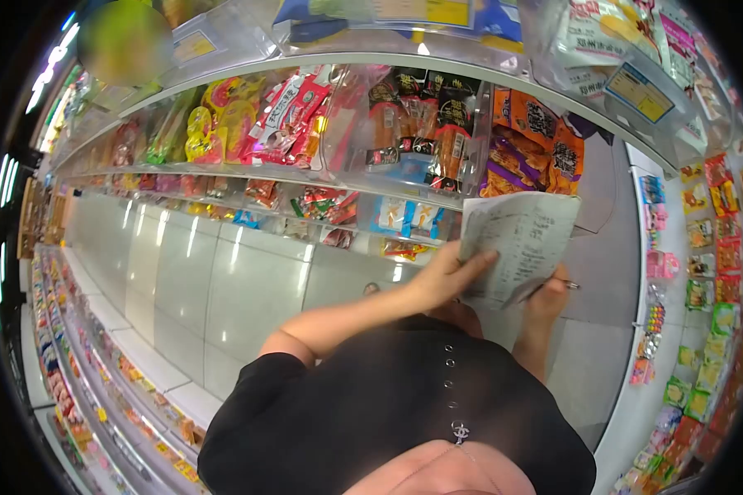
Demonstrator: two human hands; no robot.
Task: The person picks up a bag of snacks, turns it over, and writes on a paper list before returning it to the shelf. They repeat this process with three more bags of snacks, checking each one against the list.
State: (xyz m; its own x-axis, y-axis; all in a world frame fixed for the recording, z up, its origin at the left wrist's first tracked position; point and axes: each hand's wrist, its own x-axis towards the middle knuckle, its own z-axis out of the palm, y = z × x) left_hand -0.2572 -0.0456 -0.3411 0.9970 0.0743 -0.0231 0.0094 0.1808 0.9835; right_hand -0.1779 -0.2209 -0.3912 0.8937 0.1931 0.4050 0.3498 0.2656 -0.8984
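A thin stack of paper with handwriting (520,247) is in front of my body, just below the shelf edge. My left hand (452,276) grips its left side, thumb on top of the sheet. On the lower right of the paper is my right hand (547,297), with its fingers closed round a pen (572,285) whose end sticks out to the right. Beyond the paper's top edge lie orange snack bags (537,136), and left of them black-topped packs of sausages (450,148) in a clear bin.
A long snack shelf (297,175) curves across the front, with red and white packets (285,120) and yellow packs (210,136). Hanging packets (726,239) line the right side. More low shelves (124,379) stand at the left, beyond the tiled floor (173,285).
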